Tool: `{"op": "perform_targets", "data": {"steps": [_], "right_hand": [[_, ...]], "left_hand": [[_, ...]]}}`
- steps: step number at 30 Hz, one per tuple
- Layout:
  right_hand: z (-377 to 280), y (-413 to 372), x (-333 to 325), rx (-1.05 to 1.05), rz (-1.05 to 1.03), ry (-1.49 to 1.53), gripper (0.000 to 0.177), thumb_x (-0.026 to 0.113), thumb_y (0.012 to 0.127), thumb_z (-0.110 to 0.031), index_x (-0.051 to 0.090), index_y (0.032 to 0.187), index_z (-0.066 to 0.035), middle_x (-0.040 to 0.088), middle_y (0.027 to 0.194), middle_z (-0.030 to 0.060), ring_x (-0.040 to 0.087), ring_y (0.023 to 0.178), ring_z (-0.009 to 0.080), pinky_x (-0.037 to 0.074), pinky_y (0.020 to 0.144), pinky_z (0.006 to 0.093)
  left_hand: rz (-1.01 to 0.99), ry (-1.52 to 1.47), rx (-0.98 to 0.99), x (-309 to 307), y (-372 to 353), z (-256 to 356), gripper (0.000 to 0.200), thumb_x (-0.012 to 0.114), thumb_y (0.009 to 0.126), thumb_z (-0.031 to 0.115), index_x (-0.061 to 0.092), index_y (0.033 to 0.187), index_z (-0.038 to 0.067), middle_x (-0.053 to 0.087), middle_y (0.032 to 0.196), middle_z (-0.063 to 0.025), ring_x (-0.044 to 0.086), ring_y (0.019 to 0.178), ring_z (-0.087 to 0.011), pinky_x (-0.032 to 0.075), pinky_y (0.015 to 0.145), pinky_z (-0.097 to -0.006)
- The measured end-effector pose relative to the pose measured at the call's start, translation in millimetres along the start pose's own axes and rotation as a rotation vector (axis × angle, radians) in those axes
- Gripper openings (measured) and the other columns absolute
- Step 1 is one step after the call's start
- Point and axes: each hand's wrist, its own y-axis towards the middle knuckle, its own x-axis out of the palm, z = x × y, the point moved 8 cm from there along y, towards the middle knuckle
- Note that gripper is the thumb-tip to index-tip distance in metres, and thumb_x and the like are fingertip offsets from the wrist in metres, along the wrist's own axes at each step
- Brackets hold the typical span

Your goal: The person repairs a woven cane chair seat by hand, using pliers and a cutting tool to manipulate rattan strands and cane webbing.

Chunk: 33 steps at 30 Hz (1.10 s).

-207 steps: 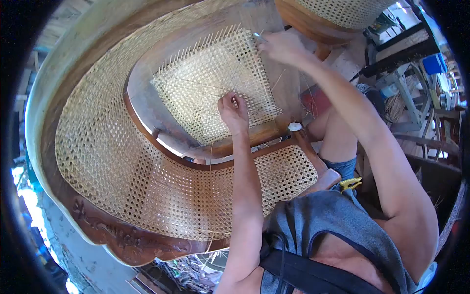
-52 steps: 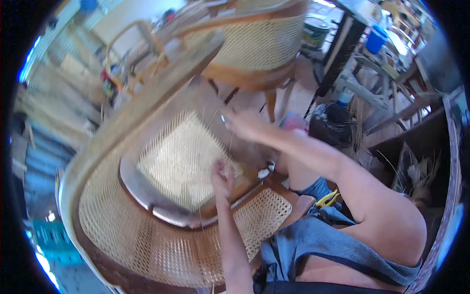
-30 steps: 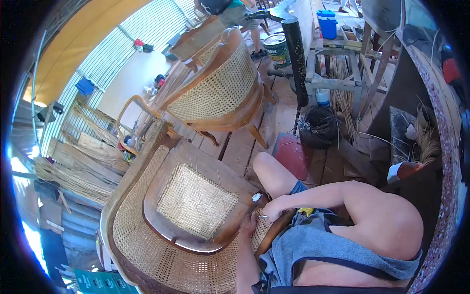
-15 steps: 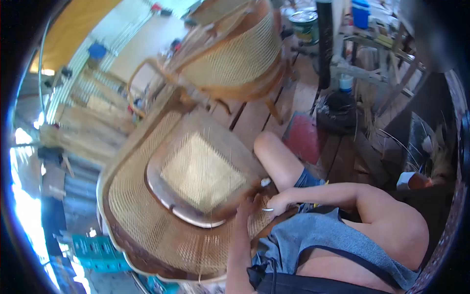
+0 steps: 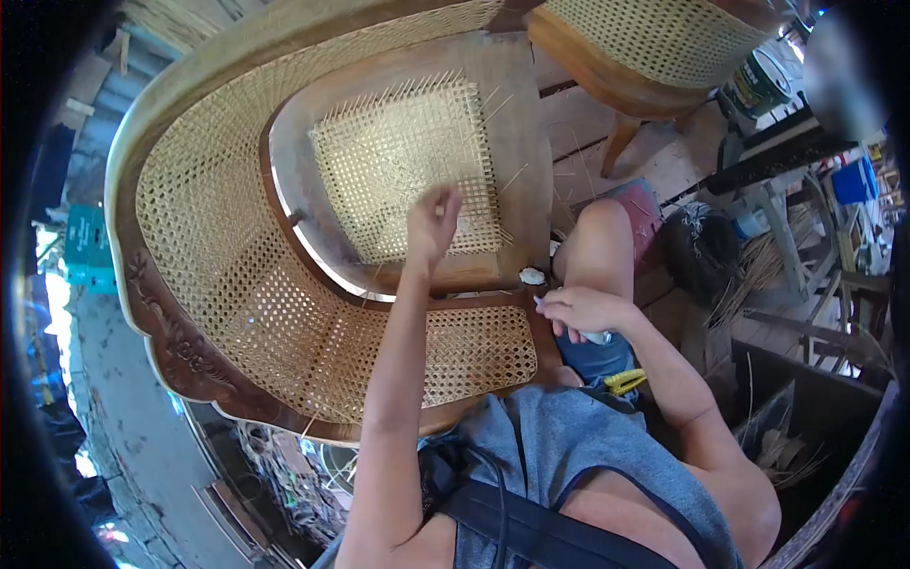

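Note:
My left hand is raised over the woven cane seat panel, fingers curled towards the thumb; whether anything sits between them I cannot make out. Loose cane ends stick up along the panel's edges. Beside my knee, my right hand is closed around a slim tool, with a pale tip on one side and a shiny end on the other. A small white lump sits by the corner of the wooden chair, whose curved back carries woven cane.
Another cane-panelled chair stands at the upper right. Near it are a paint can, a dark bag-like bundle and a blue container. Yellow-handled pliers or a similar tool lie by my lap. Cane scraps litter the floor.
My view has turned, bringing the chair nearer and higher in frame. My hands, close together at the chair's edge before, are now apart: the left over the seat, the right by my knee.

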Motion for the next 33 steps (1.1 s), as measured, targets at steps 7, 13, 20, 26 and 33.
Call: {"op": "perform_targets", "data": {"steps": [7, 13, 20, 26, 33], "right_hand": [[-35.1, 8.3, -63.0, -0.143, 0.253, -0.024, 0.023, 0.050, 0.100, -0.024, 0.054, 0.091, -0.003, 0.055, 0.068, 0.0025, 0.057, 0.053, 0.0104, 0.045, 0.046, 0.0266], [-39.3, 20.6, -70.0, -0.165, 0.276, -0.005, 0.021, 0.050, 0.100, -0.022, 0.053, 0.090, -0.003, 0.055, 0.069, 0.0019, 0.056, 0.052, 0.0097, 0.045, 0.046, 0.0257], [-50.1, 32.8, -76.1, -0.132, 0.303, -0.023, 0.019, 0.051, 0.100, -0.023, 0.056, 0.096, -0.004, 0.054, 0.068, -0.0003, 0.055, 0.056, 0.0064, 0.044, 0.049, 0.0227], [-126.1, 55.6, -134.7, -0.473, 0.865, -0.745, 0.020, 0.052, 0.095, -0.019, 0.059, 0.096, -0.001, 0.066, 0.077, 0.0197, 0.065, 0.065, 0.0356, 0.051, 0.060, 0.0448], [-207.6, 110.9, -143.6, -0.224, 0.846, -1.029, 0.018, 0.051, 0.086, -0.009, 0.065, 0.089, 0.003, 0.066, 0.081, 0.0252, 0.066, 0.083, 0.0411, 0.052, 0.074, 0.0500]], "left_hand": [[0.293, 0.209, 0.267, 22.2, 78.8, 15.7, 0.026, 0.072, 0.083, 0.016, 0.063, 0.105, 0.004, 0.065, 0.087, -0.0126, 0.061, 0.081, -0.0288, 0.050, 0.076, -0.0395], [0.285, 0.270, 0.325, 31.9, 76.9, 15.1, 0.015, 0.065, 0.085, 0.009, 0.059, 0.099, 0.006, 0.062, 0.086, -0.0123, 0.056, 0.082, -0.0326, 0.046, 0.077, -0.0435], [0.259, -0.128, 0.240, 14.8, 72.8, 12.1, 0.010, 0.061, 0.091, 0.012, 0.061, 0.099, 0.006, 0.060, 0.078, -0.0059, 0.055, 0.072, -0.0203, 0.045, 0.072, -0.0343], [0.254, -0.742, -0.087, -4.9, 64.6, -25.7, 0.016, 0.068, 0.091, 0.017, 0.072, 0.096, 0.002, 0.064, 0.080, 0.0035, 0.051, 0.074, -0.0041, 0.043, 0.069, -0.0211], [0.372, -0.305, -0.106, -6.8, 58.1, -63.0, 0.023, 0.069, 0.089, 0.021, 0.069, 0.085, -0.002, 0.066, 0.071, -0.0138, 0.062, 0.062, -0.0166, 0.050, 0.059, -0.0307]]}}
